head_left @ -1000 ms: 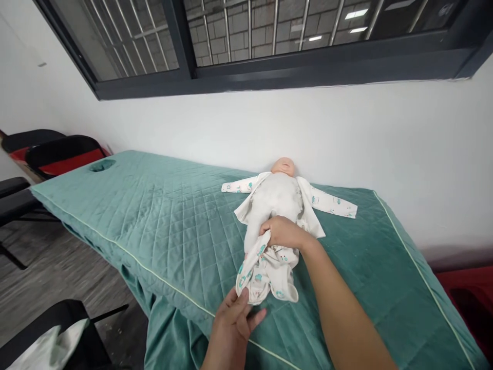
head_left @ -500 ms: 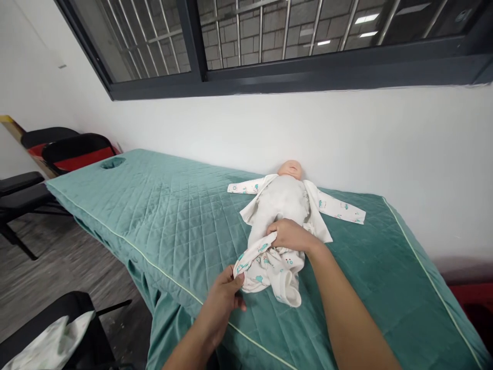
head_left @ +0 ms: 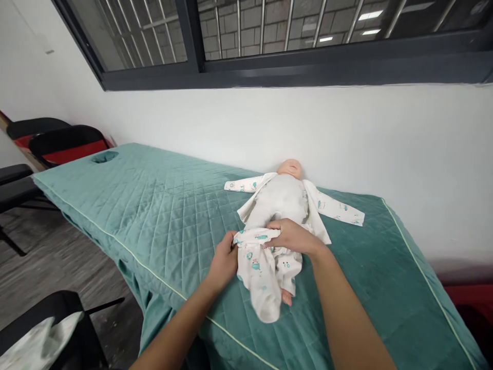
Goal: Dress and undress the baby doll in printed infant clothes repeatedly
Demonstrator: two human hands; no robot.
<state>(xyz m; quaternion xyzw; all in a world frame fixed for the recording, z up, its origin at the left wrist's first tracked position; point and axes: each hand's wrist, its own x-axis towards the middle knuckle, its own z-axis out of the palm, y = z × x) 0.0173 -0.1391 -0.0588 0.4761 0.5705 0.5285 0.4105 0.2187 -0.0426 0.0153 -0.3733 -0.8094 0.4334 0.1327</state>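
Note:
A baby doll (head_left: 283, 198) with a white cloth body lies on its back, its head (head_left: 290, 168) toward the wall. Its arms are in a white printed baby shirt (head_left: 339, 209) that lies open at the front. White printed baby pants (head_left: 262, 267) are around the doll's legs, and a bare foot (head_left: 287, 297) shows below one leg. My left hand (head_left: 226, 257) pinches the left side of the pants' waistband. With fingers closed on the waistband near the middle, my right hand (head_left: 290, 236) rests over the doll's lower body.
A green quilted cover (head_left: 162, 216) lies over the massage bed, which has a face hole (head_left: 105, 156) at its far left. White wall and a barred window (head_left: 262, 31) are behind. Black chairs (head_left: 69, 146) stand at left; one at lower left bears a white cloth (head_left: 42, 341).
My left hand has moved up and slightly left, drawing the waistband higher along the doll's leg. The pants leg has straightened downward, and a doll's foot now shows. My right hand has barely moved.

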